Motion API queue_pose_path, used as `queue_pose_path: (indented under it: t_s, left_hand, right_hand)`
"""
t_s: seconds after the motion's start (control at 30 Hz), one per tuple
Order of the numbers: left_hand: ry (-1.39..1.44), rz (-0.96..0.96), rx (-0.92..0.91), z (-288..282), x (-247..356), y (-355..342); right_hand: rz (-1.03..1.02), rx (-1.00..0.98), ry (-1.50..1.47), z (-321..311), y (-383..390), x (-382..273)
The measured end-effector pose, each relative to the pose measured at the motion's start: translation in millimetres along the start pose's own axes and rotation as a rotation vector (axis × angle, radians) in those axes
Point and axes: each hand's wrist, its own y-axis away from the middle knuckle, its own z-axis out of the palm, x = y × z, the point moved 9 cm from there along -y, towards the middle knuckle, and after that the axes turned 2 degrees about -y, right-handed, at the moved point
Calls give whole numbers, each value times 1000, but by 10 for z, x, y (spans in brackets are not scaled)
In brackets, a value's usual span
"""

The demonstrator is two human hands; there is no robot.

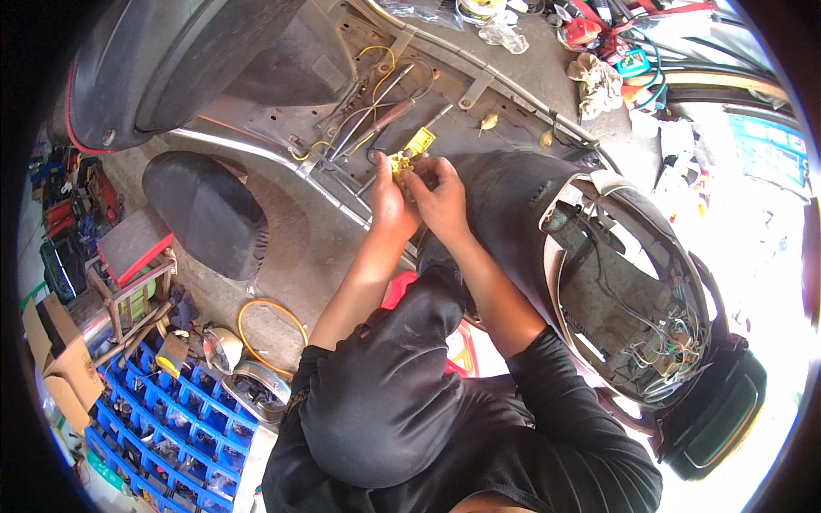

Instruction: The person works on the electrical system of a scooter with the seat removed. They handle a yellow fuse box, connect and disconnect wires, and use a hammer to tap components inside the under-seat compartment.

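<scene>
Taking the hands as the dial's centre, the left hand [393, 205] and right hand [438, 198] grip a small yellow part [400, 164] between their fingers, near the pan's silver edge trim [256, 156]. A yellow block [421, 140] sits just beyond at twelve; whether it joins the part, I cannot tell. A brown-handled tool [395, 113] lies near eleven, on the metal floor pan [449, 79]. The pan widens between one and two, past a dry leaf [489, 121]. A dark curved panel [505, 201] crowds three. Towards nine, grey floor [295, 224] separates the trim from a black seat [203, 209].
</scene>
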Motion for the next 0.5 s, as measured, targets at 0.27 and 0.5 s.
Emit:
queue_pose_path:
  t_s: [0.27, 0.5]
  left_hand:
    - [34, -17, -74, 56, -21, -1]
    - [23, -2, -72, 149, -12, 45]
  right_hand:
    - [-16, 43, 74, -31, -4, 30]
    - [-187, 136, -2, -54, 43, -83]
